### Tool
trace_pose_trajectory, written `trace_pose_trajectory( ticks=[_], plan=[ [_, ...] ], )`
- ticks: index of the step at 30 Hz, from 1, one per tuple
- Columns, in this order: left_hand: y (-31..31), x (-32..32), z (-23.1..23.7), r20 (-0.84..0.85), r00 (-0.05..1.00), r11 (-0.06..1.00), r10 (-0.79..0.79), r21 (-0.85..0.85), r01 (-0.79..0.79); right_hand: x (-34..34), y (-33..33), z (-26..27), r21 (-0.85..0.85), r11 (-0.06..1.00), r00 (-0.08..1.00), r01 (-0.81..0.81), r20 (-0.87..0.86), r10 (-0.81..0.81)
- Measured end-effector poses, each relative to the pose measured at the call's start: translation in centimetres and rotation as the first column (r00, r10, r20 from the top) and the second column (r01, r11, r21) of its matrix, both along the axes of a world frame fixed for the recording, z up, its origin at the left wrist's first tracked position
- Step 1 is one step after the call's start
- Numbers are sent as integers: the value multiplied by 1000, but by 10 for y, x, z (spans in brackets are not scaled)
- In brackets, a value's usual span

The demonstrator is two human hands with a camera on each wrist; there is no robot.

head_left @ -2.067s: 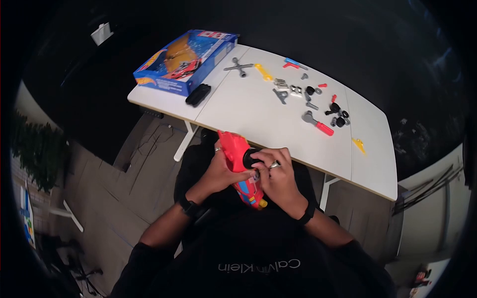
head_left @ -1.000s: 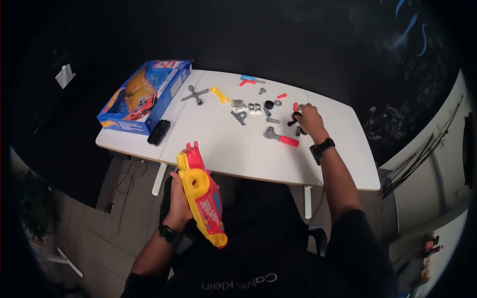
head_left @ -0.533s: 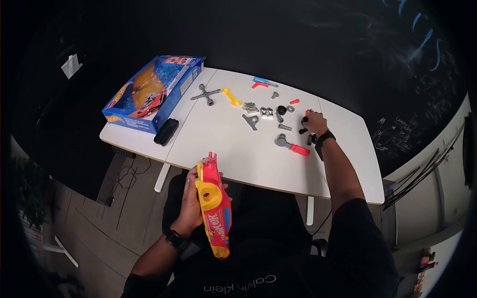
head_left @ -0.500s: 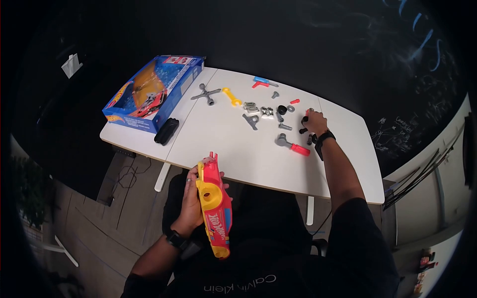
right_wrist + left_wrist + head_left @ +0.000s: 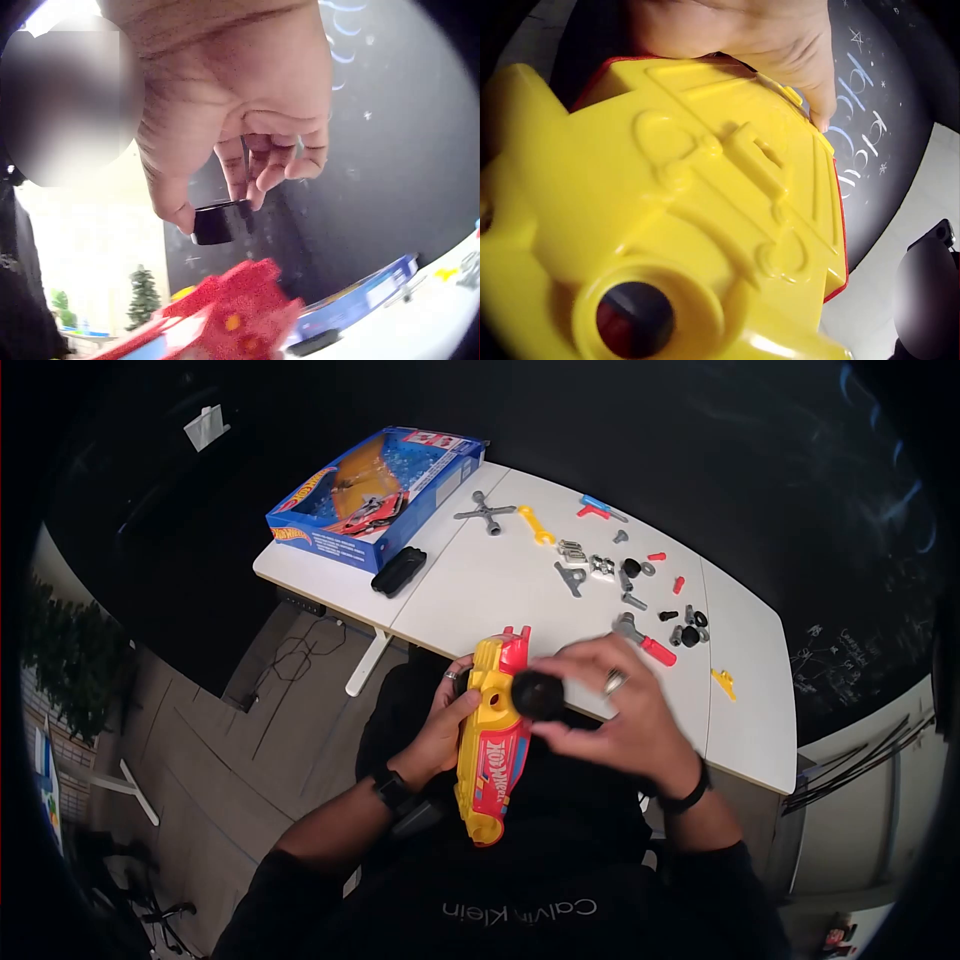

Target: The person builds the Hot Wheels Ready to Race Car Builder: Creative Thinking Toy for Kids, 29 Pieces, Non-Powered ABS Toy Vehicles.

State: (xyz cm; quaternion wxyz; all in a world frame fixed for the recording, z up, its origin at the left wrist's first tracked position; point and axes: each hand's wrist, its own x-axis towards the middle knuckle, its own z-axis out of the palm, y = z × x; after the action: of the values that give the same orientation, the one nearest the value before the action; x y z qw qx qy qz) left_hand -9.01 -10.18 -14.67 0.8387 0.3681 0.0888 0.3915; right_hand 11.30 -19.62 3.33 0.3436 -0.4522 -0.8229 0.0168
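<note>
My left hand (image 5: 440, 725) grips a red and yellow toy car body (image 5: 492, 755) above my lap, its side lettered Hot Wheels. The left wrist view shows the yellow underside (image 5: 705, 195) with a round hole near the bottom, and my thumb at its far edge. Close beside the car body, my right hand (image 5: 635, 710) pinches a black toy wheel (image 5: 538, 695) between thumb and fingertips. In the right wrist view the wheel (image 5: 223, 223) stands over the red end of the car body (image 5: 225, 311), the fingers curving down behind it.
The white table (image 5: 470, 595) ahead bears a blue Hot Wheels box (image 5: 375, 495), a black case (image 5: 400, 571), a grey cross wrench (image 5: 486, 514), a yellow wrench (image 5: 537, 525) and a toy drill (image 5: 602, 507). Several small parts lie right, near a red-handled tool (image 5: 652, 645).
My right hand has come back from the parts at the table's right with a black wheel and now holds it beside the car body. The left hand keeps its grip on the body.
</note>
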Motion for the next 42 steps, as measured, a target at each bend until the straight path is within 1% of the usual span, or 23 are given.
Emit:
trace_pose_trajectory(
  ticks=[4,5,6,10,12,14,16,17,18,20,21,22,24,25,26,28,30,31,33,34,36,37,42],
  plan=[
    [-3,3,3,15,1000,999,3,44,-4,-30,-9,-18,17,999,999,48,12,-48],
    [-2,2,2,36,999,1000,-15,-17,16,-32,-9,-19,20,995,995,94,36,-95],
    [-2,2,2,39,999,1000,-16,-13,17,-34,-10,-20,22,990,988,140,61,-141],
    [-4,2,3,32,999,997,4,74,-7,-38,-11,-33,2,989,989,146,-2,-146],
    [-1,5,-8,37,998,990,53,126,-58,-37,-12,-33,56,977,974,205,84,-209],
    [-4,8,1,52,995,977,83,193,-92,-36,-13,-37,92,966,960,242,120,-252],
    [-5,8,1,58,996,985,68,153,-77,-33,-13,-42,108,975,975,197,83,-206],
    [-2,8,-5,57,997,984,59,166,-68,-30,-12,-39,106,974,979,201,21,-204],
    [3,7,-11,55,997,982,52,180,-61,-22,-9,-40,105,971,976,214,21,-217],
    [3,4,-8,24,1000,990,11,141,-14,6,1,-47,-24,958,948,285,-143,-285],
    [2,3,-5,31,1000,991,-7,135,2,21,7,-46,-68,915,909,399,-100,-404],
    [1,3,-3,38,999,991,-23,129,18,49,17,-55,-88,859,862,505,2,-507],
    [3,3,-6,33,999,991,-38,128,34,122,36,-82,-77,761,763,645,9,-646],
    [4,3,-7,29,999,991,-43,129,39,154,40,-80,-126,687,697,716,69,-714],
    [3,3,-7,30,998,991,-51,127,47,191,45,-81,-88,606,612,791,113,-782],
    [3,3,-5,7,999,994,-41,102,40,277,53,-99,79,453,441,888,133,-888],
    [2,4,-6,18,999,995,-39,95,37,340,51,-103,34,362,343,931,252,-905],
    [4,5,-8,22,999,995,-38,96,35,367,54,-109,33,359,340,933,251,-906],
    [5,6,-7,6,999,993,-31,112,30,403,61,-122,-173,481,512,859,300,-805],
    [6,6,-7,7,1000,993,-30,112,29,406,65,-123,-172,482,512,859,301,-804],
    [7,6,-8,-10,1000,991,-14,136,16,411,73,-127,-348,375,495,859,382,-781],
    [7,7,-8,-11,1000,991,-13,135,14,415,78,-129,-398,358,504,845,367,-782],
    [8,6,-10,-21,1000,991,-7,134,10,434,90,-142,-362,369,506,856,440,-742]
  ],
)
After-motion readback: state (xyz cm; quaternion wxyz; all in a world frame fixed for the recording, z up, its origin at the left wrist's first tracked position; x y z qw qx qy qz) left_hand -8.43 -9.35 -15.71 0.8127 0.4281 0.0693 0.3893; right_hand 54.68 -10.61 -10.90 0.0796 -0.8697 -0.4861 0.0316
